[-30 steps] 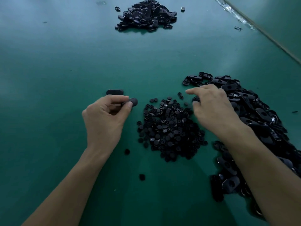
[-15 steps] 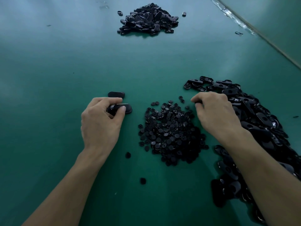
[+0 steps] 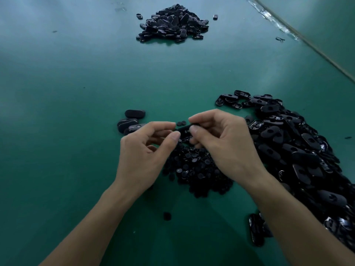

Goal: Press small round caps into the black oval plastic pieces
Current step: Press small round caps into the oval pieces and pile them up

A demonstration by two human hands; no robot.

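Above the heap of small round caps, my two hands meet around one black oval piece. My right hand pinches its right end between thumb and forefinger. My left hand has its thumb and forefinger closed on the left end. Whether a cap sits in the piece is hidden by the fingers. A large pile of black oval pieces spreads along the right, partly under my right forearm.
Three oval pieces lie together just left of my hands. Another pile of oval pieces sits far back at the centre. Single loose caps lie near my left forearm. The green table's edge runs diagonally at the upper right.
My left hand let go of an oval piece beside the ones at the left and moved right. My right hand brought a piece from the right pile to the centre, where both hands now hold it.
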